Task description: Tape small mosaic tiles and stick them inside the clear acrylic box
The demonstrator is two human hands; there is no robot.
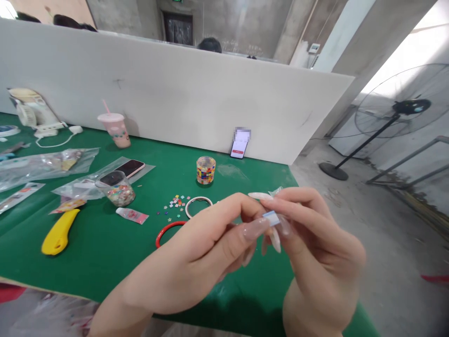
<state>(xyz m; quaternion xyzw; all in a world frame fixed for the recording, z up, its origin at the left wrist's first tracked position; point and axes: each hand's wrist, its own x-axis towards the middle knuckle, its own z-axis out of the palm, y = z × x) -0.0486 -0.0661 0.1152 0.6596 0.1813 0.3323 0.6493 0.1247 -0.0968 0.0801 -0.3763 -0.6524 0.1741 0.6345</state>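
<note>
In front of me, above the table's near right part, my left hand and my right hand meet with fingers pinched together. A small white and blue piece is caught between their fingertips; its kind is too small to make out. A bit of clear film shows at the right fingertips. Beyond my left wrist lie a red ring and a white ring, both partly hidden by that hand. Several tiny coloured squares and stars are scattered beside the rings.
On the green table stand a tile-patterned round container, a clear cup of coloured bits and a pink tumbler. A small tube and a yellow-handled tool lie left. A phone leans on the white partition.
</note>
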